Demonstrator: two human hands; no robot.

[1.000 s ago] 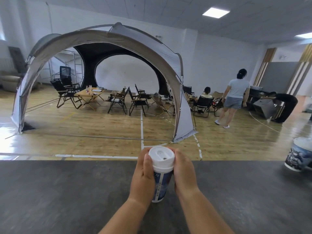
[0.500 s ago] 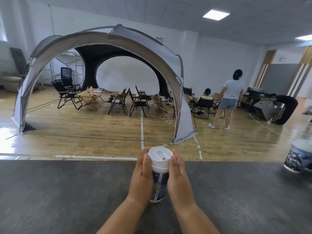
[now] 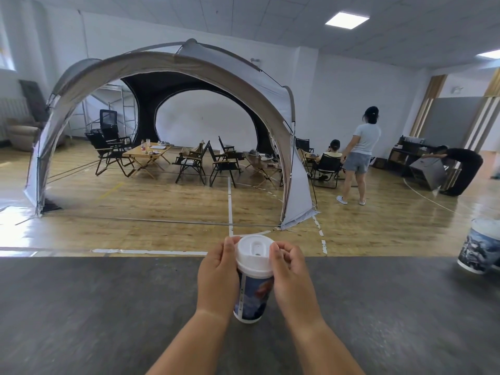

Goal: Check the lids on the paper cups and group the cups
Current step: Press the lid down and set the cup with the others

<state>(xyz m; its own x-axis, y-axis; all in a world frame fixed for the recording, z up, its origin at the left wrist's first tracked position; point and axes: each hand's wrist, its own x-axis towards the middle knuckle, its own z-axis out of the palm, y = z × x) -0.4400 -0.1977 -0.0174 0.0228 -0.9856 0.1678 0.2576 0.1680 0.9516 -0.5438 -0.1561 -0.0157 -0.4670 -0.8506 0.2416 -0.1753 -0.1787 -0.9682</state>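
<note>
A blue-printed paper cup (image 3: 253,299) with a white plastic sip lid (image 3: 255,254) is held upright midway along the far edge of the dark grey worktop (image 3: 94,307). It is gripped by the left hand (image 3: 217,274); the lid rim is pinched by curled fingers of the right hand (image 3: 290,277). A second printed cup (image 3: 480,249) stands at the right edge. The lid could be unseated, or the cup tipped, by uneven pressing.

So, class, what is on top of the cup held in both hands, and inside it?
A white lid caps the cup, which the left hand holds; the right hand pinches the lid. Contents are hidden beneath it.
</note>
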